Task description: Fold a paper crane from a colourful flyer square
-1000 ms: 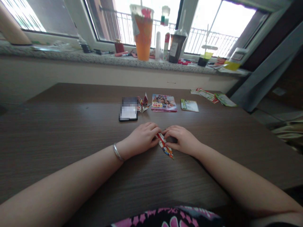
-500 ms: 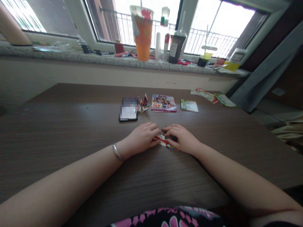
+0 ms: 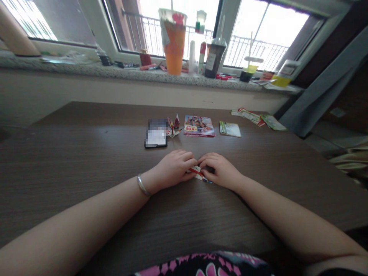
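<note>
The folded paper [image 3: 198,175] has turned more crosswise, its lower tip nearer the right hand [image 3: 220,170].

brown table [image 3: 86,165] bears phone [image 3: 156,136], folded paper figure [image 3: 174,130], leaflets [image 3: 199,127], green-white card [image 3: 230,129], paper strips [image 3: 252,117]

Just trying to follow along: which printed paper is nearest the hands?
The narrow folded paper, red and white with some blue, between the left hand and right hand. The other papers lie farther back, apart from both hands.
</note>
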Action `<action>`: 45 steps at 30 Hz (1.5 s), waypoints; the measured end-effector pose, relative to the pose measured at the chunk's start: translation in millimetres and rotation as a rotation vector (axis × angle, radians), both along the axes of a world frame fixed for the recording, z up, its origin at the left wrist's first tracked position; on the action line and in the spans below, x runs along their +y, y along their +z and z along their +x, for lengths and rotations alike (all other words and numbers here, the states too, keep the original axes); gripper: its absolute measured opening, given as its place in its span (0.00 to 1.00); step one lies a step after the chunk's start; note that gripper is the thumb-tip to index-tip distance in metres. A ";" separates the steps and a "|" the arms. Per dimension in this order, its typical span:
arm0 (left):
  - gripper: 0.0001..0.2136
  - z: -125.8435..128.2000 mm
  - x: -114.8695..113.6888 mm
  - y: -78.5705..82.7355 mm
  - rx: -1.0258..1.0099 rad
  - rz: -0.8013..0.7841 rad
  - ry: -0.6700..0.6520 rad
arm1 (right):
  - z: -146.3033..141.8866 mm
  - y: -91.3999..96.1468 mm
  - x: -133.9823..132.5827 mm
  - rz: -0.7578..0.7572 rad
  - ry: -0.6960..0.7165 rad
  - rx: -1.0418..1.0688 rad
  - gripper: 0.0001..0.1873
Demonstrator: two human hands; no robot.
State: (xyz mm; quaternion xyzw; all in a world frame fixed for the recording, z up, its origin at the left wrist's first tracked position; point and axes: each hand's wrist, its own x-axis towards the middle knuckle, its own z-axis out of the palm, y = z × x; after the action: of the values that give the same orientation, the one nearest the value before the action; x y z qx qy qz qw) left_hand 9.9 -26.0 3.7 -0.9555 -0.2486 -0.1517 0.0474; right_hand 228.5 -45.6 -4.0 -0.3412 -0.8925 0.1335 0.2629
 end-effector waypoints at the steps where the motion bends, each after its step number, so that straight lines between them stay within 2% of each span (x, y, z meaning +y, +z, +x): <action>1: 0.10 -0.1 -0.1 0.0 -0.005 0.001 -0.003 | -0.2 0.2 -0.2 -0.007 -0.010 -0.007 0.04; 11: 0.10 -1.3 -0.4 1.8 -0.017 0.163 -0.039 | 1.2 2.6 0.9 -0.051 -0.042 0.011 0.06; 25: 0.11 -0.4 -4.9 8.1 -0.052 0.206 -0.111 | 3.7 -3.8 5.5 -0.099 -0.046 0.057 0.02; 30: 0.11 -0.2 -4.9 6.3 -0.072 0.244 -0.111 | 0.9 -3.5 3.3 -0.142 -0.058 0.141 0.04; 35: 0.08 -1.0 -3.7 1.9 -0.080 0.197 -0.067 | -2.5 -1.3 0.4 -0.169 -0.083 0.166 0.03; 40: 0.08 -0.8 -3.3 1.7 -0.071 0.128 -0.087 | -2.6 1.1 -3.4 -0.200 -0.146 0.114 0.04; 45: 0.07 -0.5 -3.7 2.3 -0.098 0.077 -0.069 | -1.2 1.0 -5.4 -0.132 -0.146 0.066 0.04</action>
State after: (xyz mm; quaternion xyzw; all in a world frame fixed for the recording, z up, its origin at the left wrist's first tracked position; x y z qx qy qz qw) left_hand 9.4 -29.7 6.0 -0.9524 -0.2114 -0.2093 0.0664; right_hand 227.3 -51.0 -3.0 -0.4176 -0.8454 0.1837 0.2780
